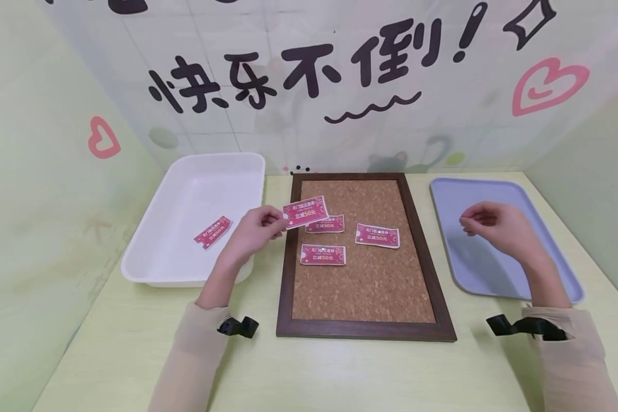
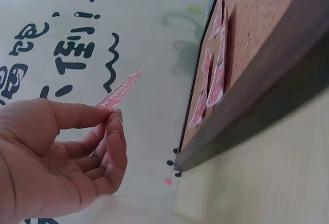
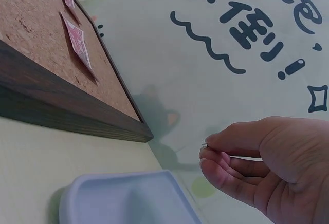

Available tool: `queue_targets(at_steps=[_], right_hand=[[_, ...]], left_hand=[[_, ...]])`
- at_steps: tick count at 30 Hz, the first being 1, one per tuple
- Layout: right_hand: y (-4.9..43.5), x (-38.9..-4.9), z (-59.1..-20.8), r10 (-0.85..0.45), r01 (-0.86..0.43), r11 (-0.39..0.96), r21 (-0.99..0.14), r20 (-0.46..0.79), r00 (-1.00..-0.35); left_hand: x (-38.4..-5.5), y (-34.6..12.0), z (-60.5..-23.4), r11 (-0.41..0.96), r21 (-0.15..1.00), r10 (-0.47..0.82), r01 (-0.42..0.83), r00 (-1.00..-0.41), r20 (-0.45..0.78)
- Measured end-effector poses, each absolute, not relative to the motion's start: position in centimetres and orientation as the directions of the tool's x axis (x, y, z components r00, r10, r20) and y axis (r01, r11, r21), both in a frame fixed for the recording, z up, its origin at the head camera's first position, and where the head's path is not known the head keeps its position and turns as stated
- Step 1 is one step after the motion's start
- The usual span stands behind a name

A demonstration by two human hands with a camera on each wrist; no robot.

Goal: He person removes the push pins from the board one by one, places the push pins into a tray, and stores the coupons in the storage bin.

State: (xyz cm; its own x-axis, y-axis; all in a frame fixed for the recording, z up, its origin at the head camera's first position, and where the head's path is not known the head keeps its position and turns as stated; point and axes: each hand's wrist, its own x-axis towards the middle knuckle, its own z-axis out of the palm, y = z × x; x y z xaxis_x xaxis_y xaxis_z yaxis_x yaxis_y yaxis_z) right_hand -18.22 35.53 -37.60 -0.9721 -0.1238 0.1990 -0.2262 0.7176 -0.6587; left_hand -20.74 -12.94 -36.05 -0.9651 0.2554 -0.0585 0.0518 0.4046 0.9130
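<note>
My left hand (image 1: 254,232) pinches a pink paper coupon (image 1: 305,212) by its left edge between thumb and forefinger. It holds the coupon above the left side of a cork board (image 1: 360,294) with a dark wooden frame. Three similar coupons lie on the cork: one (image 1: 335,225) partly covered by the held coupon, one below it (image 1: 323,256) and one to the right (image 1: 377,236). Small pale dots show on the last two. Over the blue tray, my right hand (image 1: 499,226) pinches a tiny pin (image 3: 204,144); only its thin metal tip shows.
A white plastic bin (image 1: 159,240) stands left of the board with one coupon (image 1: 213,232) in it. To the right lies a blue tray (image 1: 476,263). A printed wall (image 1: 288,131) rises behind the pale table (image 1: 340,377).
</note>
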Motion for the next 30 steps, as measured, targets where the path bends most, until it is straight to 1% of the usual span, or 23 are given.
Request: queue_targets(at_steps=[4,14,18,24,30], right_hand=[[36.1,-18.2,-37.6,-0.108,-0.216,0.705,-0.675,0.2,-0.974],[37.8,-18.0,-37.3,-0.049,-0.162,0.696,-0.7,0.178,-0.983],[38.5,-17.9,-37.5,-0.019,-0.136,0.706,-0.695,0.174,-0.985],[39.6,-17.9,-38.1,0.013,-0.101,0.71,-0.697,0.156,-0.988],[40.7,-17.8,-38.8,0.078,-0.041,0.732,-0.68,0.143,-0.987]], left_hand=[[-20.8,-14.3,-36.0,0.381,0.924,0.227,0.032,-0.972,-0.06],[-20.8,-17.5,-36.5,0.385,0.923,0.109,-0.014,-0.992,-0.06],[-21.1,-18.6,-36.6,0.4,0.916,0.056,-0.031,-0.997,-0.059],[-21.4,-20.3,-36.8,0.444,0.89,-0.021,-0.107,-0.994,-0.109],[-21.8,-22.1,-37.4,0.492,0.855,-0.099,-0.165,-0.986,-0.133]])
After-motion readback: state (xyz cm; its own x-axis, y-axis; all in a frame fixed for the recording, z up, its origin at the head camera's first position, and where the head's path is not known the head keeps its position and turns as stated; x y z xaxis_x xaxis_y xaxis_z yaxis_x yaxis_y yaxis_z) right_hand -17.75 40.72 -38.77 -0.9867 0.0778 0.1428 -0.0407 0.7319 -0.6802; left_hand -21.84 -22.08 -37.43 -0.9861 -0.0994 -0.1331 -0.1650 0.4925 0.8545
